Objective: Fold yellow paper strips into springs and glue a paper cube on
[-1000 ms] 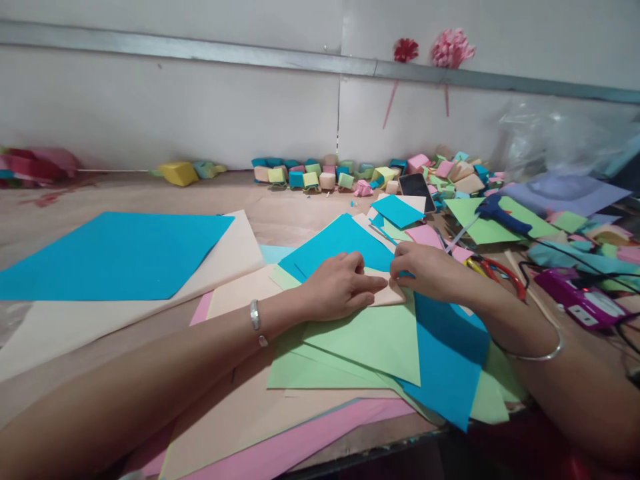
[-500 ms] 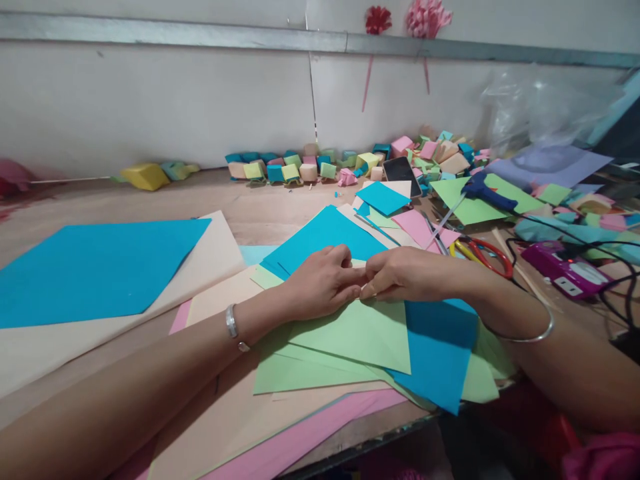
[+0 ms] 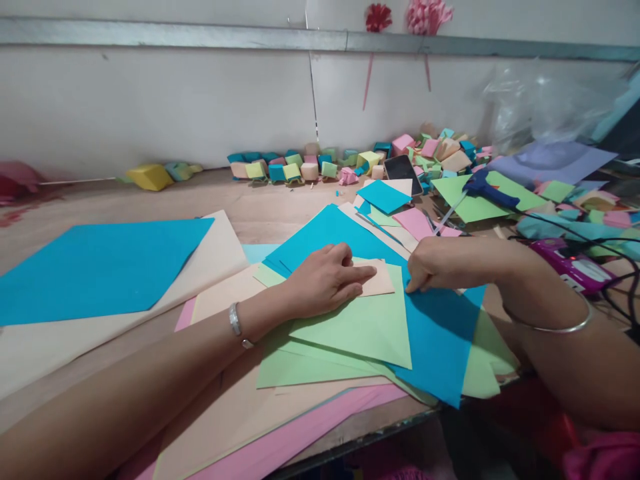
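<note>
My left hand [image 3: 327, 280] rests on a small piece of peach paper [image 3: 381, 281], its index finger stretched out along it and its thumb apart below. The peach piece lies on a light green sheet [image 3: 357, 327]. To the right, my right hand [image 3: 425, 265] has its fingers curled, with thumb and fingertip together over a blue sheet [image 3: 440, 340]. Whether anything is between those fingers is hidden. Another blue sheet [image 3: 333, 233] lies behind my left hand, with several green and peach sheets beneath.
Folded paper cubes [image 3: 293, 170] line the wall. At the right are a phone [image 3: 403, 173], a glue gun [image 3: 487, 190], a purple power strip [image 3: 575, 263] and its cables. A large blue sheet [image 3: 110, 267] lies left. The table edge [image 3: 350, 443] is close in front.
My right hand has moved right, away from my left hand, uncovering the peach piece. It now hides the orange-handled tool. My left hand has stayed about where it was.
</note>
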The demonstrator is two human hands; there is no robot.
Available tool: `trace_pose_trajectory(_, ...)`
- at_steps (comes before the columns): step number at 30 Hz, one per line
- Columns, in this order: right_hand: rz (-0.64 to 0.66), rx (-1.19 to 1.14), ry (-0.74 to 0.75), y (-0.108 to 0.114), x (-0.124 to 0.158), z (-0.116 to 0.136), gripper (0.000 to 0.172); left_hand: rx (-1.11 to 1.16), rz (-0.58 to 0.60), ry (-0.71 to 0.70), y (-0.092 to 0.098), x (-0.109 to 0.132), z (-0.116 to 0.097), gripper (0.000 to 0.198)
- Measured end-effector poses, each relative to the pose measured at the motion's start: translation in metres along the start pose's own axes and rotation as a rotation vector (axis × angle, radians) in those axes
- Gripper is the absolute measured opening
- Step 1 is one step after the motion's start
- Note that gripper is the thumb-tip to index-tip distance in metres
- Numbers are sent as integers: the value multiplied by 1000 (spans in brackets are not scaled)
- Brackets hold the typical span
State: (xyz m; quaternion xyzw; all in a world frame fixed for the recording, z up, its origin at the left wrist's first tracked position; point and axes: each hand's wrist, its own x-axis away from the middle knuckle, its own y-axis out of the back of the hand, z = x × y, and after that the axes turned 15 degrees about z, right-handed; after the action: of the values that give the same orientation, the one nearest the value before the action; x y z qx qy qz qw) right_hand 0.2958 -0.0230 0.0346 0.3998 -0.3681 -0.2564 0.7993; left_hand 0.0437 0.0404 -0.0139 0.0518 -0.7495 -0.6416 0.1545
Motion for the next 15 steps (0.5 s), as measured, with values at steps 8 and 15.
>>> trace_pose_trajectory(8,122,49,255,3,-21,20,23,96,38,47,7,-3,-5,33)
trace_pose_trajectory(15,149,-6,257,-6,-29,16,24,37,4,100,1,-7,-5,36)
